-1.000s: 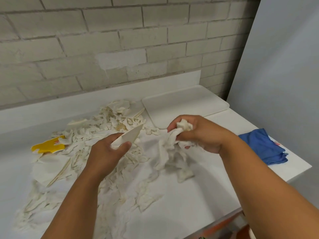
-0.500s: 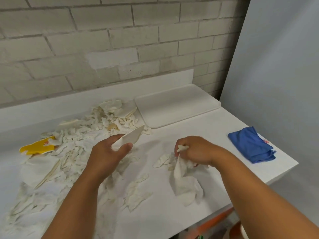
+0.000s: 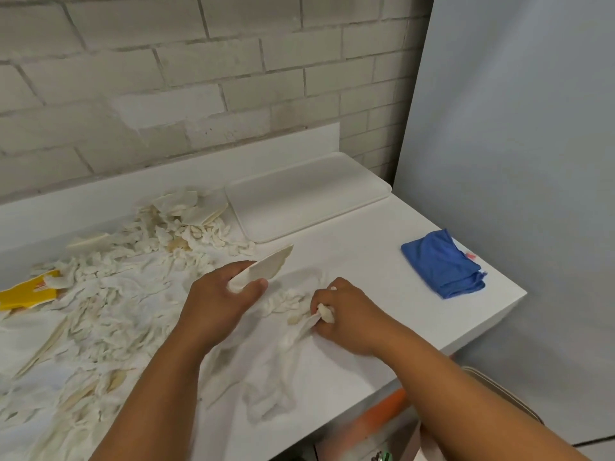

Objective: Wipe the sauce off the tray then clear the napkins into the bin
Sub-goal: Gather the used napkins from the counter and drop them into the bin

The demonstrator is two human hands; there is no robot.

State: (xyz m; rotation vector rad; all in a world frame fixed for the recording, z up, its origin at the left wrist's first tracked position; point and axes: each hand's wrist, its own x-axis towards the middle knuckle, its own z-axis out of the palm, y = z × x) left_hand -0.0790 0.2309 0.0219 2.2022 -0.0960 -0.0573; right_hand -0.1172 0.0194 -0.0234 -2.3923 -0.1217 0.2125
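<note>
a: white brick wall (image 3: 199, 71) behind, white counter (image 3: 382, 261) below you. where are the napkins?

b: napkins (image 3: 109, 314) lie spread over the counter's left half; the tray (image 3: 306, 197) sits at the back, its long side along the wall.

a: and your hands?

b: your left hand (image 3: 219, 304) grips a folded napkin (image 3: 266, 266), its long axis pointing up-right toward the tray. your right hand (image 3: 346, 314) pinches a crumpled strip (image 3: 312, 322).

a: how will they handle?

b: i think light, soft, easily torn. better you gather many in a bunch, not by one end.
</note>
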